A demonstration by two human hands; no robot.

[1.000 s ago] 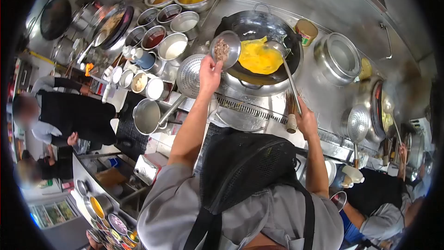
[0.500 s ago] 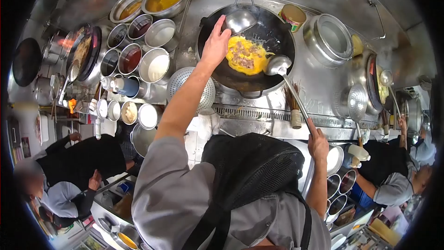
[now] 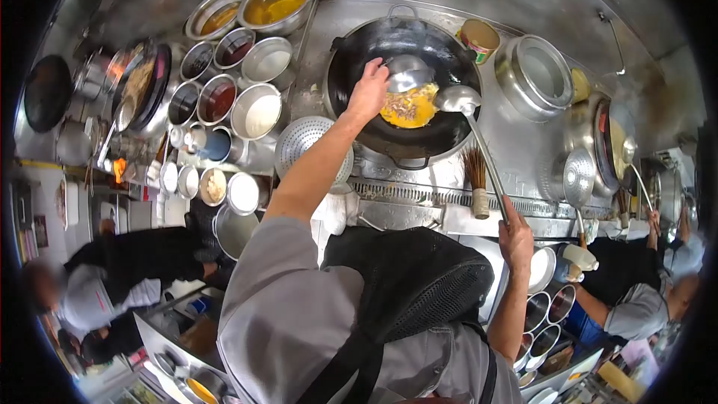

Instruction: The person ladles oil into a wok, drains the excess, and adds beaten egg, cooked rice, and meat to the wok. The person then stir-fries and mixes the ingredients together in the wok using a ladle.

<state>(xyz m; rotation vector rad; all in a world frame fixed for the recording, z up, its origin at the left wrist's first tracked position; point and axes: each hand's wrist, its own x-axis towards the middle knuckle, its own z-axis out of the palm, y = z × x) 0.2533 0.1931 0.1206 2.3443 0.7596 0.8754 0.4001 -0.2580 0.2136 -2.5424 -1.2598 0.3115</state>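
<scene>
A large black wok [image 3: 449,52] stands on the steel range in front of me. My left hand [image 3: 369,91] holds a shiny metal bowl [image 3: 410,72] by its left rim, tilted low inside the wok. Under and beside the bowl lies yellow egg [image 3: 420,116] with brownish pieces, apparently meat; the bowl hides part of it. Lower right, my right hand [image 3: 515,237] is closed round the handle of a long ladle [image 3: 458,98]. The ladle's head rests by the right edge of the egg.
Left are several seasoning pots [image 3: 256,112], two basins of yellow liquid [image 3: 277,6] and a perforated strainer [image 3: 299,146]. A bamboo brush [image 3: 477,179] stands at the range's front. To the right are a can [image 3: 479,37] and a steel pot [image 3: 535,78]. Other people work at both sides.
My left hand has brought the bowl down and right, closer over the egg, covering its upper part. The ladle head has shifted slightly upward beside the egg.
</scene>
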